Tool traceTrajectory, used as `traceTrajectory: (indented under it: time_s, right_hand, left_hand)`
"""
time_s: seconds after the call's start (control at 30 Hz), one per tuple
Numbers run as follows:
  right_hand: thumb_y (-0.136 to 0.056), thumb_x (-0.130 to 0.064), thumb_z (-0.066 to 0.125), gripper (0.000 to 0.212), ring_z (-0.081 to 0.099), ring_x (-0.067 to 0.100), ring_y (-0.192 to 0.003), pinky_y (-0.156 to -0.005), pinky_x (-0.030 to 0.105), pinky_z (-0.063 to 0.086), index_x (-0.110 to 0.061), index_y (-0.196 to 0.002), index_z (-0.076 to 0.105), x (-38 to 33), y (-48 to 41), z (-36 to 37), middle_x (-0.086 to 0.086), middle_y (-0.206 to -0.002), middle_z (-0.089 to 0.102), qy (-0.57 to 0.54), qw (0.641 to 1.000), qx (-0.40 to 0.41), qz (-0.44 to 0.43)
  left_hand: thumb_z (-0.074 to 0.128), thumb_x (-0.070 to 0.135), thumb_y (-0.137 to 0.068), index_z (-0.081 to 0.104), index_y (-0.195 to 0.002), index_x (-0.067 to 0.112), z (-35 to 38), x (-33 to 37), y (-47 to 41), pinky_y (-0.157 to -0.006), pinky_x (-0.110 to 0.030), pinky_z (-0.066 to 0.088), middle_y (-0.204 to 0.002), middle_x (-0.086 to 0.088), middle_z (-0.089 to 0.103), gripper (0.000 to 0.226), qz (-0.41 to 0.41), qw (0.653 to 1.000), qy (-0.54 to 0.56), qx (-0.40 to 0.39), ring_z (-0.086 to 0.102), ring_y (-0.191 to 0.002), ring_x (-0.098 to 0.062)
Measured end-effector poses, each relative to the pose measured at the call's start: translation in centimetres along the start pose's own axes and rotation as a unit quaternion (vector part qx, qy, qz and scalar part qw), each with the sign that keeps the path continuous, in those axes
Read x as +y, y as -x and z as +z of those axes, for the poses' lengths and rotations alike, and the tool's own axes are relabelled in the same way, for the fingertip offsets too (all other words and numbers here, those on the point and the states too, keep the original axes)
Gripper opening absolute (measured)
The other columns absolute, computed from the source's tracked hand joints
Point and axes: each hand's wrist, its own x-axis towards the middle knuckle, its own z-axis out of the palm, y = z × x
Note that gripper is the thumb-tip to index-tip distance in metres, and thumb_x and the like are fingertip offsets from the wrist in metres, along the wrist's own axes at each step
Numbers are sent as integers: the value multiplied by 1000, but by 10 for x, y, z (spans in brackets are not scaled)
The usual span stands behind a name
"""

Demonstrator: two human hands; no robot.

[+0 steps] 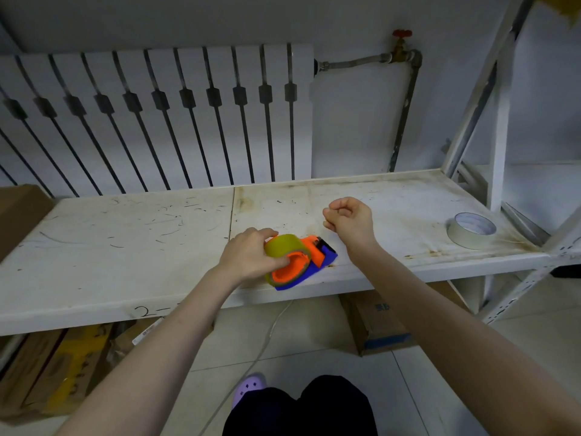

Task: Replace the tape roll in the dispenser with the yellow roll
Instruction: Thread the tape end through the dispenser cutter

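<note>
A blue and orange tape dispenser (pixel 317 262) lies near the front edge of the white shelf (pixel 125 247). The yellow roll (pixel 283 247) sits around the dispenser's orange hub. My left hand (pixel 248 254) grips that roll from the left, thumb on its front face. My right hand (pixel 349 220) hovers above and to the right of the dispenser, fingers curled shut, thumb and forefinger pinched; whether tape is between them is too fine to see. A white tape roll (pixel 471 229) lies flat at the shelf's right end.
A radiator (pixel 157 114) and a pipe with a red valve (pixel 402 42) stand behind the shelf. A shelf upright (pixel 500 121) rises at the right. Cardboard boxes (pixel 377 325) and a cable (pixel 270 328) lie on the floor below, by my knees.
</note>
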Motion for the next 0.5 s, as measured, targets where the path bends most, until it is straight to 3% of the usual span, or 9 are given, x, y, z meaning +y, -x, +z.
traceTrajectory:
  time_s: [0.1, 0.3, 0.5]
  right_hand:
    - [-85, 1, 60, 15, 58, 10, -69, -62, 16, 55, -12, -79, 56, -3, 0, 6, 2, -74, 58, 41, 999, -24, -24]
    - [-84, 2, 59, 18, 58, 9, -69, -62, 17, 55, -15, -77, 56, -12, 1, 5, 1, -73, 58, 69, 996, -34, -51]
    - [-84, 0, 61, 21, 57, 9, -67, -61, 18, 55, -18, -75, 56, -22, 10, 11, -2, -70, 57, 98, 987, -48, -114]
  left_hand:
    - [63, 75, -55, 50, -129, 29, 2, 19, 0, -88, -40, 51, -122, -1, 59, 88, 8, 1000, -25, 12, 58, -108, -23]
    - [70, 59, -64, 61, -108, 26, 5, 31, -3, -84, -38, 50, -105, 4, 67, 55, -10, 997, -34, 71, 61, -97, -19]
    - [80, 53, -56, 64, -102, 23, 6, 28, -5, -76, -35, 51, -100, 1, 67, 57, -20, 998, 22, 52, 61, -91, -22]
